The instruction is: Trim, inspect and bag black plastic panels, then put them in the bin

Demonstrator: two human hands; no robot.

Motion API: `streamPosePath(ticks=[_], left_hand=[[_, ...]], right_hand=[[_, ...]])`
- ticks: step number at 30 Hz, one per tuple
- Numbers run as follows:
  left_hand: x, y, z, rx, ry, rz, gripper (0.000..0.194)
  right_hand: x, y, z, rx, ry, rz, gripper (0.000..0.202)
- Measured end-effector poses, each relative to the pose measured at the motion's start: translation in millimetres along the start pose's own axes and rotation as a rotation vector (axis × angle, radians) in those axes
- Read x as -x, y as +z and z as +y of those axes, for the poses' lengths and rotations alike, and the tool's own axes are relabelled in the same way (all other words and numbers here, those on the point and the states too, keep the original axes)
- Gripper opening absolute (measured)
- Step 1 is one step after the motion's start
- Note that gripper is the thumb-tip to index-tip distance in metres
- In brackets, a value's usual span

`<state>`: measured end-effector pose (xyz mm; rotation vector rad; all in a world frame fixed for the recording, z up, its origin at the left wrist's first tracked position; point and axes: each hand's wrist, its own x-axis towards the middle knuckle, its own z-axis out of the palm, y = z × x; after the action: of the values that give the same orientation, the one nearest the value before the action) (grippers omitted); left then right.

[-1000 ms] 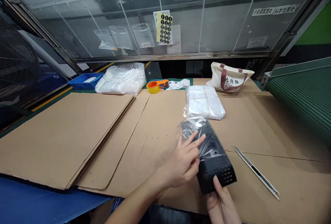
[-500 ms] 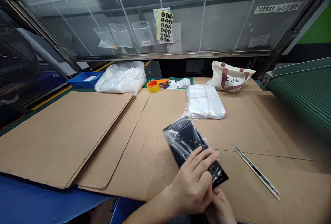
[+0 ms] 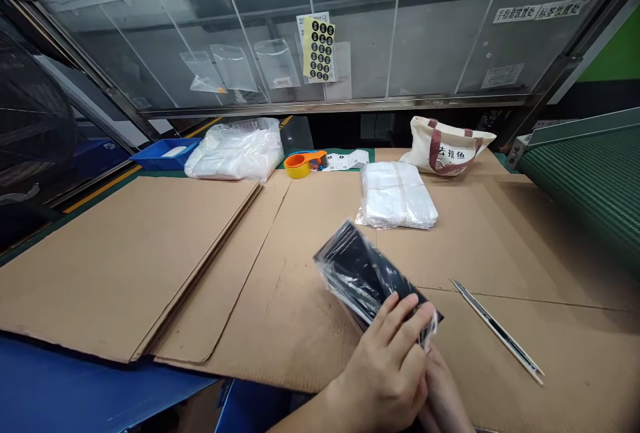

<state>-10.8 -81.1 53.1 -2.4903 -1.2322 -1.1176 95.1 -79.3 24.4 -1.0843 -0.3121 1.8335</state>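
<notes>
A stack of black flat pieces in clear plastic wrap (image 3: 357,266) is held tilted above the cardboard, low in the middle of the view. My left hand (image 3: 393,363) lies over its lower right part, fingers pressed on the wrap. Behind it, my right hand (image 3: 443,386) grips the lower right end; its fingertips are mostly hidden. A bundle of clear bags (image 3: 397,196) lies beyond the stack. To the right rests a thin pair of metal and pale strips (image 3: 497,330), touched by neither hand.
Cardboard sheets (image 3: 135,253) are piled at left. Along the back stand a blue tray (image 3: 163,156), a plastic-wrapped bundle (image 3: 237,150), a yellow tape roll in an orange dispenser (image 3: 297,165) and a cloth bag (image 3: 450,146). A green conveyor (image 3: 590,173) is at right.
Both hands have shifted slightly right and down. The black stack has turned, so more of its layered side edge shows.
</notes>
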Motion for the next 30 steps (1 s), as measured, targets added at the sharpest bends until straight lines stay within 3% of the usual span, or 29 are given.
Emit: streamPosePath(ticks=[2,5,10,14,17,21,24,27,30], left_hand=[[3,1.0,0,-0.038,-0.002,0.007,0.017],[12,7.3,1,-0.054,-0.059,0.035,0.015],[18,18.5,11,-0.076,0.002,0.174,0.014],[20,17.9,14,0.085,-0.112,0.171,0.016],[25,13.7,14,0.463,-0.301,0.141,0.032],[29,4.6,14,1.095,-0.767,0.073,0.072],[36,1.0,11,1.207,-1.073,0.070,0.063],[51,3.8,5,1.175,-1.300,0.276,0.049],[62,4.6,-5,1.225,-1.460,0.556,0.041]], right_hand=[[-1,6,-9,-0.102,0.070,0.063,0.038],[-4,10,-15,-0.181,0.033,0.131,0.043],[-9,-4,-7,0.024,0.047,0.048,0.038],[-13,-9,-4,0.148,-0.063,0.095,0.046],[-18,-12,-6,0.357,-0.308,0.067,0.045],[-30,-16,-11,0.931,-0.948,-0.206,0.031],[-39,-10,-12,1.218,-1.365,-0.432,0.042],[-42,5,-8,1.323,-1.501,-0.542,0.046],[-39,21,-2,1.369,-1.480,-0.635,0.045]])
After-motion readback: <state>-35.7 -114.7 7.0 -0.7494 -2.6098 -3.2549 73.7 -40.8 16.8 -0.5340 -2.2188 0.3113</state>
